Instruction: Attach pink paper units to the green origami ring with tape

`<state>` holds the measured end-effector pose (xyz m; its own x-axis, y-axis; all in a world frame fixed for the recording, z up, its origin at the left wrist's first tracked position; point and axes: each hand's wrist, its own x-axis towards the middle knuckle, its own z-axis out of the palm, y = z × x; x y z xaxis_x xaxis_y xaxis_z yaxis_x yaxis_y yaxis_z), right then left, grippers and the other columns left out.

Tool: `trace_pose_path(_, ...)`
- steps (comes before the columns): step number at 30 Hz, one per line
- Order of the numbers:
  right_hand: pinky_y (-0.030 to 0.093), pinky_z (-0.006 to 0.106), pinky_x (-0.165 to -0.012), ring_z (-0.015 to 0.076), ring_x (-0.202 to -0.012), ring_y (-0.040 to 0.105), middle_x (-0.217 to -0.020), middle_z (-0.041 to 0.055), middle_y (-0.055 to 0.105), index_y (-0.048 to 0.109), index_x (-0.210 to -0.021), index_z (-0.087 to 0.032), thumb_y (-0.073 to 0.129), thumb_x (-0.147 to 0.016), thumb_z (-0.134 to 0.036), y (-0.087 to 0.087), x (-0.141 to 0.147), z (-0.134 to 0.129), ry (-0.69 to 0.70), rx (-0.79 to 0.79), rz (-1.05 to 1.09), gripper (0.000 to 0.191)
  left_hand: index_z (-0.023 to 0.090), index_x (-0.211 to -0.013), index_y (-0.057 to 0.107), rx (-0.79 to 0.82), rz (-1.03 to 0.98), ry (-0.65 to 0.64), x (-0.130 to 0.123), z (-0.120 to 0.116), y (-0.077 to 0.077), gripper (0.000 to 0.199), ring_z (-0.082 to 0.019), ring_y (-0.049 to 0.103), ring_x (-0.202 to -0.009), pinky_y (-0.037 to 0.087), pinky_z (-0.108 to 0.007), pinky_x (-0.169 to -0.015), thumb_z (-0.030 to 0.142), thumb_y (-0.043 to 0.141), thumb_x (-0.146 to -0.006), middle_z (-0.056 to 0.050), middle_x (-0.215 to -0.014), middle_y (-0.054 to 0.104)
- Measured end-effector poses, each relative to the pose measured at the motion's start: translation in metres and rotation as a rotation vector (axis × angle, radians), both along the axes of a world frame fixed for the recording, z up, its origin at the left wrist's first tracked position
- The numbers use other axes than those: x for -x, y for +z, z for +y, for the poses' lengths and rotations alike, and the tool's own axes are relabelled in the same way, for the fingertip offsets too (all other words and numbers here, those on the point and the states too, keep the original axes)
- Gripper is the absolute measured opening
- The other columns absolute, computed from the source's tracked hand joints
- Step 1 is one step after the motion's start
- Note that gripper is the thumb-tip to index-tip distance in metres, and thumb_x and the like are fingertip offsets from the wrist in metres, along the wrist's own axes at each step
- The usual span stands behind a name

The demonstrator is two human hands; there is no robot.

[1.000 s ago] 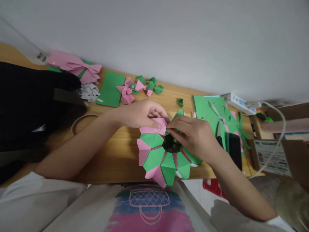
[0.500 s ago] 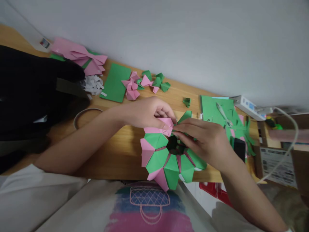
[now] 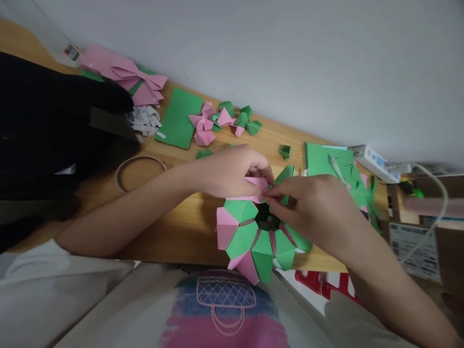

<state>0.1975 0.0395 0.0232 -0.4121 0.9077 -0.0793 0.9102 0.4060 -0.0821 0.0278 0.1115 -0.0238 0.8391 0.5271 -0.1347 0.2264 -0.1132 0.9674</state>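
Head view shows the pink-and-green folded-paper ring (image 3: 241, 242) at the front edge of the bench (image 3: 174, 224). The left hand (image 3: 239, 171), half curled, holds its pink far part; the right hand (image 3: 311, 199) pinches this part's inner edge, thumb and forefinger nearly closed.

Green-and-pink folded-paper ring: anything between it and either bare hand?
Nothing visible: the left hand holds the ring at its upper pink section, and the right hand pinches at that section's inner edge.
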Motion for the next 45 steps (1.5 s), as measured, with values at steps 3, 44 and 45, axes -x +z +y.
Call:
trace_pose_path(3,0.013,0.028,-0.04,0.0112,-0.032,0.039,-0.038,0.0025,0.053,0.059,-0.045,-0.021,0.065,-0.077,-0.027,-0.001,0.014,-0.002,-0.001,-0.116,-0.143,0.033,0.015,-0.089,0.073,-0.05,0.037,0.025,-0.001,-0.001,0.002,0.022,-0.014,0.066,-0.069,0.044,-0.022,-0.055,0.006,0.064,-0.07,-0.001,-0.075,0.074)
trace_pose_path(44,0.04,0.023,-0.046,0.0109,-0.049,0.057,-0.067,0.0009,0.07,0.069,-0.078,-0.02,0.065,-0.082,-0.028,-0.024,0.012,-0.039,-0.342,-0.083,0.366,0.011,0.014,-0.091,0.072,0.053,-0.04,0.061,0.001,0.002,-0.004,0.022,-0.015,0.068,-0.069,0.047,-0.024,-0.058,0.007,0.063,-0.073,-0.002,-0.078,0.076)
trace_pose_path(45,0.039,0.022,-0.044,0.0103,-0.047,0.055,-0.065,0.0002,0.069,0.069,-0.077,-0.019,0.066,-0.081,-0.028,-0.024,0.011,-0.036,-0.382,-0.014,0.42,0.01,0.015,-0.092,0.072,0.054,-0.045,0.056,0.001,0.002,-0.005,0.022,-0.015,0.068,-0.07,0.047,-0.024,-0.058,0.007,0.063,-0.073,-0.002,-0.078,0.076)
